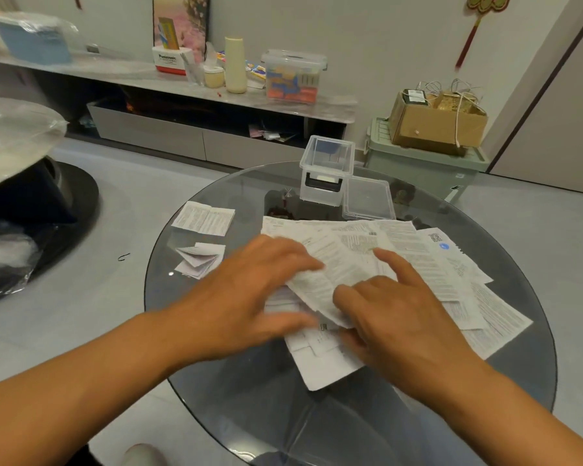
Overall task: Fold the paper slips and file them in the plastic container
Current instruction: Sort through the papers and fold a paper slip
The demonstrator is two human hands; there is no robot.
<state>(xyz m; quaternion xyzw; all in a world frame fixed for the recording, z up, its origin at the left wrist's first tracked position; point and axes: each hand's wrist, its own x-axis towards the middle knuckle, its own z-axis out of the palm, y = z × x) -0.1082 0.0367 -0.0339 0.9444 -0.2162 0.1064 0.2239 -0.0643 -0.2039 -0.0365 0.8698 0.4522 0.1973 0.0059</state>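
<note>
On the round glass table (317, 415) a loose spread of printed paper slips (418, 260) lies fanned out, and one slip (320, 290) sits bent and partly raised between the two hands. The left hand (249, 297) lies palm down over that slip's left part, fingers long and nearly straight, their tips pressing on the paper; its outline is blurred. The right hand (398, 317) lies palm down on the slip's right part, forefinger stretched forward onto the sheet, the other fingers bent at its near edge; whether they pinch it I cannot tell. Both forearms reach in from the near side. The open clear plastic container (327, 169) stands at the table's far edge, its lid (367, 200) flat just beside it. Two folded slips (202, 216) (199, 260) lie left of the hands
</note>
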